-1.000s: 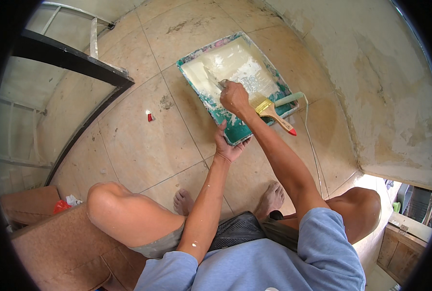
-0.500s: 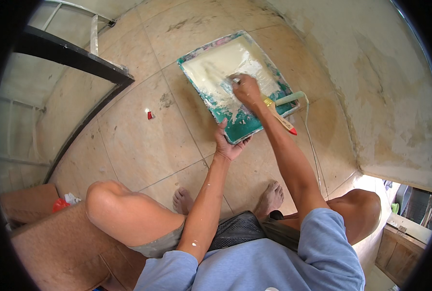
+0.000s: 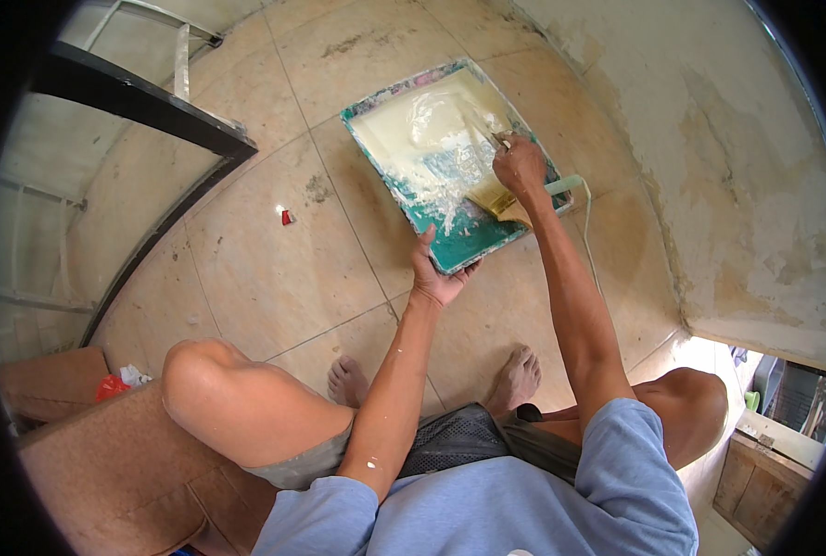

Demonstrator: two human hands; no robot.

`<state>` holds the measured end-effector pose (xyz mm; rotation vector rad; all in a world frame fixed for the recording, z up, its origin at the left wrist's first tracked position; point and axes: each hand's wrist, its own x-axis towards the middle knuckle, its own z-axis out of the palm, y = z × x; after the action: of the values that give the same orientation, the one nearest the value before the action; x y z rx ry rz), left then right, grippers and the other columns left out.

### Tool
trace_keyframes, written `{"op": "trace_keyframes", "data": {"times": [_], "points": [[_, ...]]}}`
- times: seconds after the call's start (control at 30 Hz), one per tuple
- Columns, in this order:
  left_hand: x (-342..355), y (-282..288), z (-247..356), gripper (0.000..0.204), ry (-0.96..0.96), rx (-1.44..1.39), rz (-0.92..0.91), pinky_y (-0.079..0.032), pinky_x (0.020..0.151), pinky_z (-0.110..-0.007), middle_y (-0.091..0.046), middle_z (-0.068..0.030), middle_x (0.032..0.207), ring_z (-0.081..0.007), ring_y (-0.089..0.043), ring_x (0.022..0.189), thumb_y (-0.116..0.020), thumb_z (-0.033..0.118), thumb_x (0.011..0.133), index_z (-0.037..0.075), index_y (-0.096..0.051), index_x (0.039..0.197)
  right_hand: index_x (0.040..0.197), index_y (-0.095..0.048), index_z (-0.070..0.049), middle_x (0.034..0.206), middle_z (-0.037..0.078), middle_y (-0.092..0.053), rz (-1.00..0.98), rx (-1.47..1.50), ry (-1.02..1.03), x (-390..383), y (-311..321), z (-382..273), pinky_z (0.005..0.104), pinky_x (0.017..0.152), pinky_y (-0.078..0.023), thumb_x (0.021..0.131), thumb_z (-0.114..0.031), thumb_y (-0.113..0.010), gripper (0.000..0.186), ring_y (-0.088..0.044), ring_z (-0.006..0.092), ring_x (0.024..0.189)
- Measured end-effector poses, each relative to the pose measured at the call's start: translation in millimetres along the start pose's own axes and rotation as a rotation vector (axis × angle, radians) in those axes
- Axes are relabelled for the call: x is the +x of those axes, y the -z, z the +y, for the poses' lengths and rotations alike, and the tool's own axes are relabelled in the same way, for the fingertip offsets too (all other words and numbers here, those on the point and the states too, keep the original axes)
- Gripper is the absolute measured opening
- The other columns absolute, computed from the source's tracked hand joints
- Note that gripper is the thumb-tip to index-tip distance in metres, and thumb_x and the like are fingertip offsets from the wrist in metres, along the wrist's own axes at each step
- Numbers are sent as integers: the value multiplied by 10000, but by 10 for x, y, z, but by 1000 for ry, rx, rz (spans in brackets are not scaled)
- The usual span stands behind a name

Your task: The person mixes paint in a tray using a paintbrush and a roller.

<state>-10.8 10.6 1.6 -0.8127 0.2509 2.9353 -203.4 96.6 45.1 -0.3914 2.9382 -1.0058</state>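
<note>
A green paint tray [image 3: 469, 248] lies tilted on the floor, with cream paint [image 3: 404, 120] pooled in its far part and smeared toward the near end. My left hand [image 3: 440, 278] grips the tray's near corner, thumb over the rim and fingers underneath. Over the tray's right side, my right hand [image 3: 521, 167] is closed around a thin stick-like tool [image 3: 498, 140] whose end reaches into the paint; its exact kind is unclear. Beneath my right wrist a paintbrush [image 3: 493, 197] rests across the tray, its handle partly hidden. Beside it sits a roller's pale green part [image 3: 564, 183] with a thin frame.
A small red piece [image 3: 288, 218] lies on the tiled floor [image 3: 246, 287]. To the left stands a black-framed glass panel [image 3: 153, 107]; a patchy wall [image 3: 710, 167] rises on the right. A brown couch [image 3: 135, 463] is at lower left, a wooden box [image 3: 761, 482] at lower right.
My right hand has moved right and slightly nearer, from the middle of the paint to the tray's right side. The paint shows fresh swirls. My left hand stays on the tray corner.
</note>
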Motion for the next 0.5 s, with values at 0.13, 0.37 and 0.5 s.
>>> {"op": "trace_keyframes", "data": {"times": [0.13,0.37,0.5], "points": [[-16,-13,-2,669,2,-2,16,-493,823,-386,-583,-89,1095,-250,-572,971,-688,514,703,102,-494,1194,1026,-693,-115,996,223,-644,-106,0,4,-6,7,-61,426,834,-490,740,-160,-540,328,-614,381,940],[-6,8,5,672,11,-7,-7,-485,842,-382,-583,-83,1100,-245,-568,984,-686,518,706,106,-492,1199,1051,-680,-88,1005,209,-644,-15,-82,-93,-47,88,-50,410,833,-482,761,-141,-572,313,-617,364,940],[-1,8,0,671,8,-8,-8,-485,843,-380,-583,-78,1102,-245,-568,987,-688,518,702,110,-494,1198,1045,-683,-92,998,207,-648,-81,3,72,-24,56,-33,410,840,-482,744,-136,-564,327,-615,375,938]]}}
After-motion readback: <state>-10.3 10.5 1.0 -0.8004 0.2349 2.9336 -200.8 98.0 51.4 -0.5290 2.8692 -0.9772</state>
